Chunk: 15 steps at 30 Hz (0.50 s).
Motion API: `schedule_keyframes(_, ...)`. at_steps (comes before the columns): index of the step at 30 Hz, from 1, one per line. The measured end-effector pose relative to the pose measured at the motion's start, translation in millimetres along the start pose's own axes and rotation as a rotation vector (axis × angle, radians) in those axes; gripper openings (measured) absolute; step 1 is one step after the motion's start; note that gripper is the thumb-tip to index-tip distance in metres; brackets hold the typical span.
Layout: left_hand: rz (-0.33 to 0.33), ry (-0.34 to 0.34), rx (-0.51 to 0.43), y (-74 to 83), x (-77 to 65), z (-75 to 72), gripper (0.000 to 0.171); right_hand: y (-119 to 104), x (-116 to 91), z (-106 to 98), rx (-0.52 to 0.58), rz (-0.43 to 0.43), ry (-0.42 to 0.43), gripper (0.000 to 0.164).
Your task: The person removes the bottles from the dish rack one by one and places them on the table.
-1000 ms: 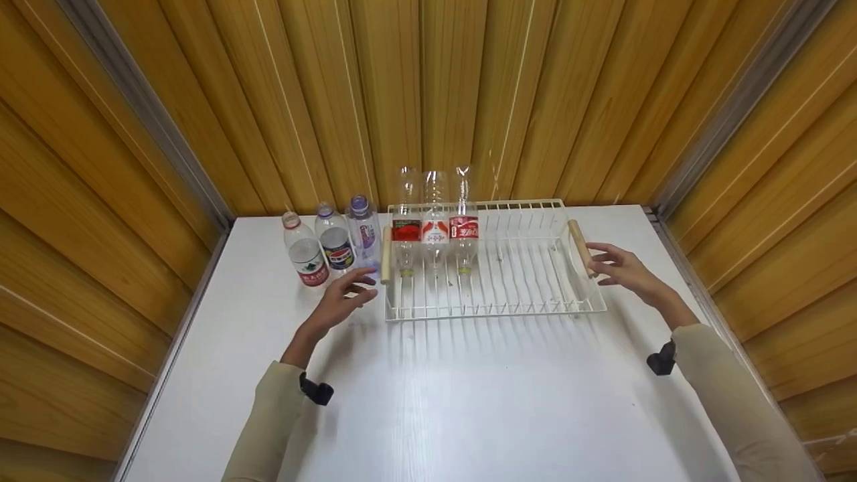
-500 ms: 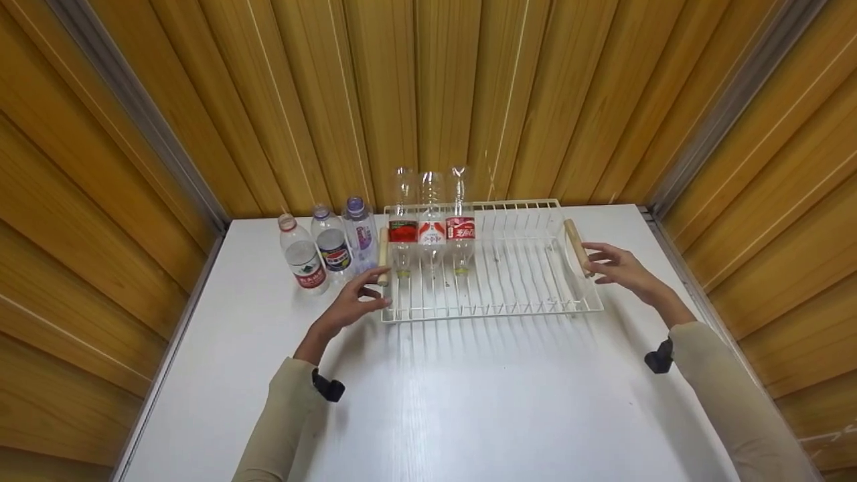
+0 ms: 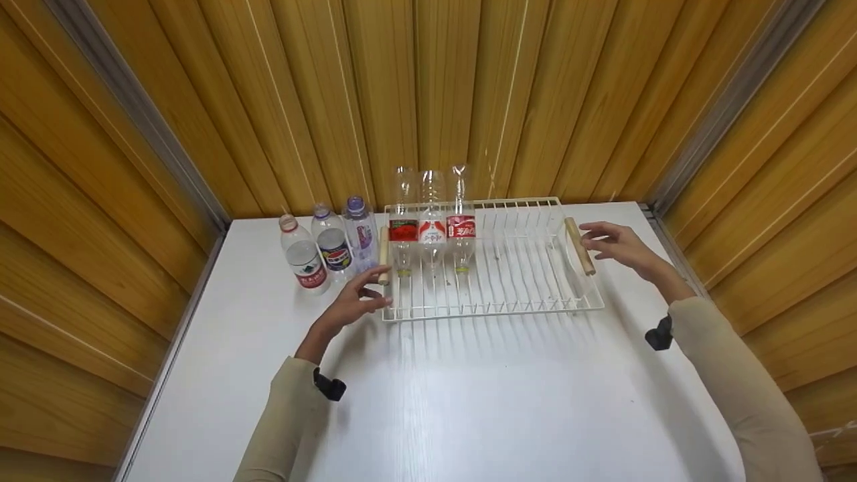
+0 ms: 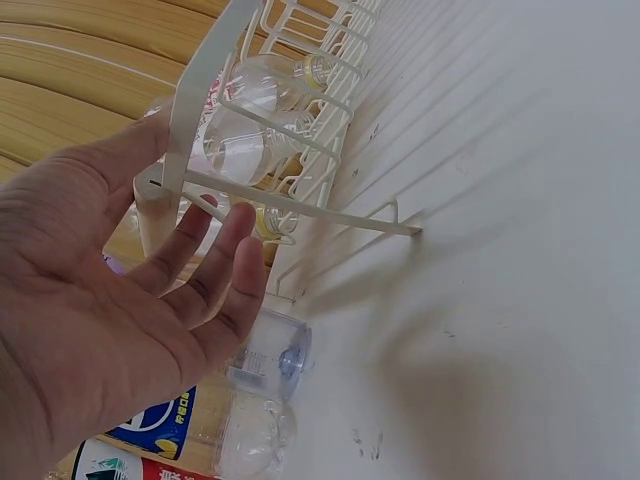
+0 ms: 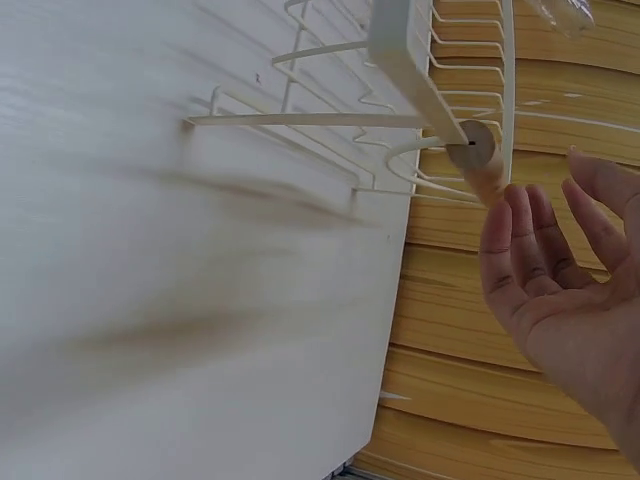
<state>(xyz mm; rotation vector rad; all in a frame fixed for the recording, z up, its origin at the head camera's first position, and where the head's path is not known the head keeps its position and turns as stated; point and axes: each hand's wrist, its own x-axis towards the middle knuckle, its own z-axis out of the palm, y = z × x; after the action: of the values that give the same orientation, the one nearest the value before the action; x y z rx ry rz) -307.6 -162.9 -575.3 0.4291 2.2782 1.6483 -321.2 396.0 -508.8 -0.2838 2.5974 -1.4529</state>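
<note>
A white wire dish rack (image 3: pixel 495 310) with wooden handles stands on the table. My left hand (image 3: pixel 348 304) reaches its left handle (image 3: pixel 383 254), fingers loosely bent, thumb near the front corner; in the left wrist view the thumb tip is partly hidden behind the white frame. Fingertips of my right hand (image 3: pixel 626 249) lie by the right handle (image 3: pixel 580 245), fingers spread loosely; in the right wrist view they seem to touch its wood from outside. Three clear plastic bottles stand neck down in the rack's left part: a dark-and-red-labelled one (image 3: pixel 404 231), a white-and-red one (image 3: pixel 432 231) and a red one (image 3: pixel 461 226).
Left of the rack, three uncapped bottles stand upright: a red-labelled one (image 3: pixel 308 268), a blue-labelled one (image 3: pixel 335 254) and a purple-tinted one (image 3: pixel 363 234). A white table (image 3: pixel 455 415) carries everything. Wood-patterned panels (image 3: pixel 442 87) rise behind and at both sides.
My left hand has come right to the rack's left handle and then stayed. My right hand has slid a little away from me along the right handle. The bottles look unmoved.
</note>
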Motion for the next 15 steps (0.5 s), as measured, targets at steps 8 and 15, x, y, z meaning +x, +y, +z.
schedule_keyframes(8, -0.014, 0.011, 0.008, 0.1, -1.7, -2.8, 0.068, -28, 30, 18, -0.008, -0.022, -0.043, 0.051)
schedule_keyframes(15, -0.009, 0.008, -0.003, 2.0, -1.5, 2.4, 0.07, -42, 46, 40, 0.004, -0.041, -0.12, 0.047)
